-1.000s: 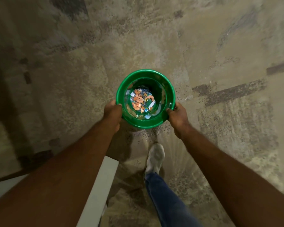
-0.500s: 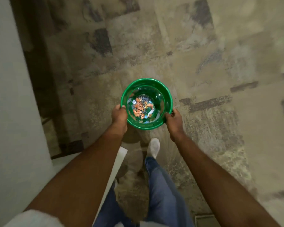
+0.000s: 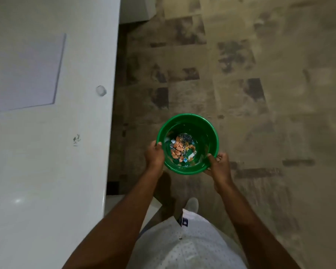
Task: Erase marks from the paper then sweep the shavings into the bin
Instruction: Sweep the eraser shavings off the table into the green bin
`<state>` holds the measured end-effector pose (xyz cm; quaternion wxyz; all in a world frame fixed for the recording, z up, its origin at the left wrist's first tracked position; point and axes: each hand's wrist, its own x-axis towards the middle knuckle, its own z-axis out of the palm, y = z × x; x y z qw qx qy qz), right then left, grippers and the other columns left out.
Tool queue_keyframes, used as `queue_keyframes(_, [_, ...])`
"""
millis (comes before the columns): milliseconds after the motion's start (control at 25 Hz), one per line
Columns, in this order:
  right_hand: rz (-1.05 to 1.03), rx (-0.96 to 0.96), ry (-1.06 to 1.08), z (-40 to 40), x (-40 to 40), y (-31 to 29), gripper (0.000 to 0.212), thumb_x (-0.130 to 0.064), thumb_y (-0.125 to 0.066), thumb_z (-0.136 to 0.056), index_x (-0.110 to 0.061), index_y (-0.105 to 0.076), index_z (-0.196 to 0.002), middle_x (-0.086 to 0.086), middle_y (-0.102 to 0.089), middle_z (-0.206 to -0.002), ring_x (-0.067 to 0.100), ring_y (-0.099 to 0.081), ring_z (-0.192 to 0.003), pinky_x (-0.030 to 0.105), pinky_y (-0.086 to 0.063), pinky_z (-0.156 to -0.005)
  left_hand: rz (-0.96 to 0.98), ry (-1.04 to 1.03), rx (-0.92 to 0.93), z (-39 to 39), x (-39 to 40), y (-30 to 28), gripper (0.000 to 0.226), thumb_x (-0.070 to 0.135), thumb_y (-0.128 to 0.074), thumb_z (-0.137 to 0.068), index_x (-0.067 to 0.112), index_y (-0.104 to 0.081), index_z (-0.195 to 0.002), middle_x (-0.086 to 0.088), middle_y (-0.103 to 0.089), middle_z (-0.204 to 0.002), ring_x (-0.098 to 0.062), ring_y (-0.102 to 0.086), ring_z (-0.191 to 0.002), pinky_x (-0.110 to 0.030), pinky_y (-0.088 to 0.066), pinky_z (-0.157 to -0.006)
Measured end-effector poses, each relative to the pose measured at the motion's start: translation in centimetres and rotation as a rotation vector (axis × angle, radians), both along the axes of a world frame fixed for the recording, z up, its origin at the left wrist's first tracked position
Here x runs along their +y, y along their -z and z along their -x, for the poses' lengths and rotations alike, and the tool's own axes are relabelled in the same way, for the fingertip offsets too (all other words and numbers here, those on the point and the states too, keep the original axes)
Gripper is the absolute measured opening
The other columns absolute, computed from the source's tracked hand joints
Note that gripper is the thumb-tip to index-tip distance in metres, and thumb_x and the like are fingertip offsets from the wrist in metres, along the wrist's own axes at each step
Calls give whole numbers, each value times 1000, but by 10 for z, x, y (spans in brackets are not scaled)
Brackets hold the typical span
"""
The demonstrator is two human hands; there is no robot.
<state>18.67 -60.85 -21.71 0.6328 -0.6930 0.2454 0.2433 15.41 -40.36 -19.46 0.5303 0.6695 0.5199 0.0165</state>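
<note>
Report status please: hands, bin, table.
Left hand and right hand hold green bin rim, off floor. Shavings on table. Path clear.

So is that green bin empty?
No. The bin, held upright by the left hand and right hand, has orange and white scraps on its bottom, nowhere near full.

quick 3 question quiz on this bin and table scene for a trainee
1. True or false: both hands grip the green bin by its rim.
2. Which lies nearest the table's floor-side edge? A the paper B the eraser C the dark shavings
3. Fill in: the bin is held over the ____.

Key
1. True: the left hand and the right hand each hold the rim.
2. B
3. floor, beside the table; scraps lie in its bottom.
</note>
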Motion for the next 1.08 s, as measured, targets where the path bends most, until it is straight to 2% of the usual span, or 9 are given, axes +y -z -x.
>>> queue_keyframes(200, [-32, -37, -12, 20, 18, -19, 20, -13, -59, -106, -8, -48, -122, 10, -67, -109, 24, -73, -91, 35, -63, -66, -36, -56, -73, 25, 15, -16, 24, 20, -47, -105, 15, -68, -112, -7, -70, -98, -25, -67, -90, -44, -58, -83])
queue_keyframes(400, [-36, -88, -59, 28, 30, -35, 15, -10, -59, -106, -9, -50, -118, 10, -68, -105, 22, -74, -84, 31, -63, -60, -21, -105, -133, 35, 27, -29, 23, 20, -47, -105, 21, -69, -113, -1, -71, -99, -20, -68, -94, -45, -58, -88])
queue_keyframes(520, [-61, -100, -86, 27, 42, -44, 8, -11, -59, -106, -16, -53, -110, 11, -71, -105, 25, -76, -85, 40, -63, -68, -63, -90, -137, 39, 33, -54, 32, 20, -50, -103, 22, -58, -134, -5, -65, -130, -28, -60, -124, -45, -50, -104])
queue_keyframes(600, [-74, -93, -93, 28, 51, -49, 8, -12, -59, -106, -19, -54, -107, 11, -73, -104, 25, -76, -84, 41, -62, -71, -160, 47, -141, 45, 26, -85, 61, 23, -53, -102, 22, -29, -158, -2, -35, -161, -22, -35, -147, -38, -32, -119])
queue_keyframes(680, [-85, -90, -93, 32, 60, -53, 7, -12, -59, -106, -16, -55, -108, 13, -73, -103, 25, -75, -82, 40, -62, -70, -266, 225, -230, 55, 18, -119, 70, 27, -53, -101, 28, -17, -161, 8, -16, -168, -9, -21, -151, -28, -22, -121])
queue_keyframes(800, [-103, -89, -92, 42, 81, -59, 11, -11, -59, -106, -10, -54, -115, 15, -72, -103, 28, -74, -84, 40, -61, -71, -416, 383, -340, 79, 40, -151, 62, 28, -52, -103, 33, -25, -158, 19, -15, -166, 4, -15, -149, -14, -18, -116])
queue_keyframes(920, [-112, -94, -81, 53, 100, -66, 11, -11, -59, -106, -8, -54, -115, 18, -72, -104, 28, -71, -81, 41, -59, -72, -604, 450, -405, 105, 92, -168, 55, 32, -50, -102, 27, -35, -154, 14, -22, -165, 1, -17, -150, -6, -15, -114])
queue_keyframes(1000, [-120, -97, -68, 60, 110, -72, 6, -10, -59, -105, -12, -54, -110, 20, -72, -104, 30, -71, -82, 42, -59, -72, -763, 454, -361, 119, 135, -163, 56, 37, -48, -99, 20, -39, -152, 6, -24, -166, -8, -19, -152, -21, -19, -122])
queue_keyframes(1080, [-125, -107, -44, 68, 120, -76, 6, -9, -58, -105, -12, -54, -107, 20, -71, -103, 32, -71, -83, 41, -59, -69, -881, 477, -165, 131, 179, -151, 66, 49, -42, -98, 17, -33, -155, -3, -17, -168, -19, -13, -155, -41, -18, -126])
